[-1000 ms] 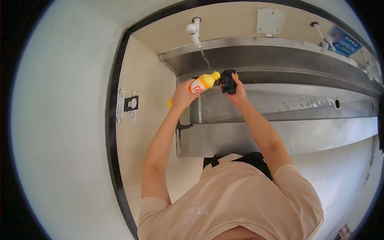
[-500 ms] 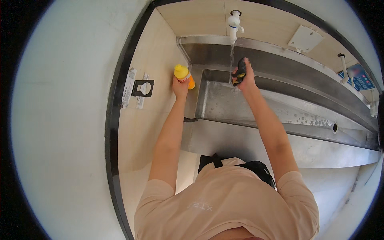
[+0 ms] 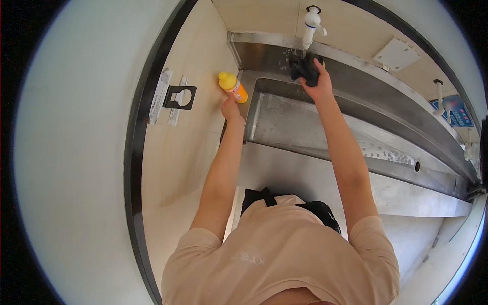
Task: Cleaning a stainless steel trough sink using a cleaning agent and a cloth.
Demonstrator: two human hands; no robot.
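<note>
My right hand (image 3: 320, 86) is closed on a soft, crumpled black bundle (image 3: 303, 68) with a bit of yellow at its edge; I cannot make out its kind. It is held right under the white tap (image 3: 311, 28), and running water splashes off it. On the ledge at the sink's left end stands an orange squeeze bottle with a yellow cap (image 3: 233, 87). My left hand (image 3: 231, 108) is just on the near side of that bottle, a finger at its lower side, no longer wrapped round it. The other fingers are partly hidden.
The long steel sink (image 3: 284, 122) runs off to the right, with a round drain hole (image 3: 417, 166) far along it. A black ring holder (image 3: 181, 97) juts from the tiled left wall. A white panel (image 3: 396, 54) and a second white tap (image 3: 440, 99) are on the back wall.
My right hand has lifted the black bundle up and back into the water stream. My left hand has let go of the bottle and drawn slightly toward me. The view has shifted a little.
</note>
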